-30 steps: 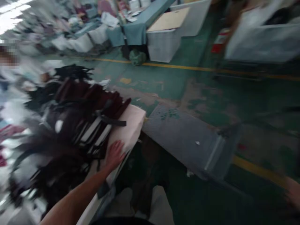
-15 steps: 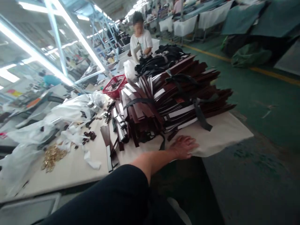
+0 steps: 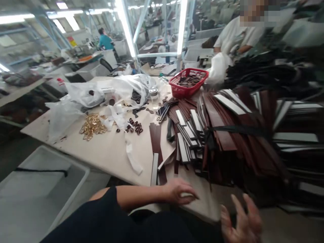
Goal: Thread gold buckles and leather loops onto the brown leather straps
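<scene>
My left hand (image 3: 180,192) is at the front edge of the cloth-covered table (image 3: 108,155), its fingers curled. A pale patch shows between thumb and fingers; whether it is a held thing or the cloth behind, I cannot tell. To its right, my right hand (image 3: 241,221) is raised with fingers apart and nothing in them, slightly blurred. Beyond both hands lie tied bundles of dark brown strips (image 3: 222,135) with white end pieces. A few loose brown strips (image 3: 156,141) lie just beyond my left hand.
A red basket (image 3: 188,88) of dark pieces stands at the back. Left of the strips are dark rings (image 3: 135,126), gold-coloured metal pieces (image 3: 93,125) and clear plastic bags (image 3: 76,94). A grey bin (image 3: 83,179) stands below left. A person in white (image 3: 238,37) works opposite.
The view has swung left and closer to the table. My left hand, flat on the table edge before, is now curled. My right hand has come into view.
</scene>
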`<state>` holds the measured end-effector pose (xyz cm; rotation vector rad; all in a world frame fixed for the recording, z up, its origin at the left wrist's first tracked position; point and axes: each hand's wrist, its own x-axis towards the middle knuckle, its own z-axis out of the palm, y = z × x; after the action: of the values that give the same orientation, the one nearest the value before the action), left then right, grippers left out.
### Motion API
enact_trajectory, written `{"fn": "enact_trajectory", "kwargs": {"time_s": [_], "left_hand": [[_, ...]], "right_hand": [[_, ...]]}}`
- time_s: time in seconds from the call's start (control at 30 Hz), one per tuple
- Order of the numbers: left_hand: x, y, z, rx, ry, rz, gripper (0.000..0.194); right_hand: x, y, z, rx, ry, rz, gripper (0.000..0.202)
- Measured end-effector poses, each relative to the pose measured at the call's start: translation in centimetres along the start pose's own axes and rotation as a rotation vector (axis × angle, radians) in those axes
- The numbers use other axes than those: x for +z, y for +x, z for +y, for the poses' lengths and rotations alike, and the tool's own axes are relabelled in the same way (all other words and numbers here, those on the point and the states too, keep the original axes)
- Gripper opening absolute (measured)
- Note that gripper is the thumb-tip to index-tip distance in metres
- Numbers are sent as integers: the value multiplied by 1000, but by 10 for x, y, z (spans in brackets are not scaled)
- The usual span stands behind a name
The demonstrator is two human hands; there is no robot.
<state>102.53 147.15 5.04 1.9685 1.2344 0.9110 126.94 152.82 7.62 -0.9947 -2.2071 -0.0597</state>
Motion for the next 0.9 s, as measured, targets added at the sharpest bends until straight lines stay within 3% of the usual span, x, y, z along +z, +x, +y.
{"fn": "enact_trajectory", "kwargs": {"time_s": [0.07, 0.13, 0.2, 0.3, 0.43, 0.57, 0.67, 0.9], "left_hand": [[-64, -72, -32, -232, 41, 283, 19], [-107, -133, -60, -463, 185, 458, 23], [-129, -180, -84, -637, 343, 512, 37], [-136, -222, -114, -849, 528, 555, 69], [-147, -240, -144, -1002, 636, 574, 83], [-169, -239, -166, -1015, 635, 498, 86], [-178, -235, -177, -1050, 639, 532, 88], [-171, -233, -185, -1003, 693, 580, 61]], "right_hand": [[47, 31, -28, -201, 134, -145, 65], [91, 49, -52, -359, 227, -268, 61], [129, 52, -67, -463, 237, -362, 58], [169, 35, -72, -512, 169, -459, 53], [184, 10, -63, -459, 113, -523, 50], [181, 5, -61, -415, 86, -558, 47], [181, 5, -62, -404, 72, -582, 47], [184, -2, -52, -410, 95, -581, 58]]}}
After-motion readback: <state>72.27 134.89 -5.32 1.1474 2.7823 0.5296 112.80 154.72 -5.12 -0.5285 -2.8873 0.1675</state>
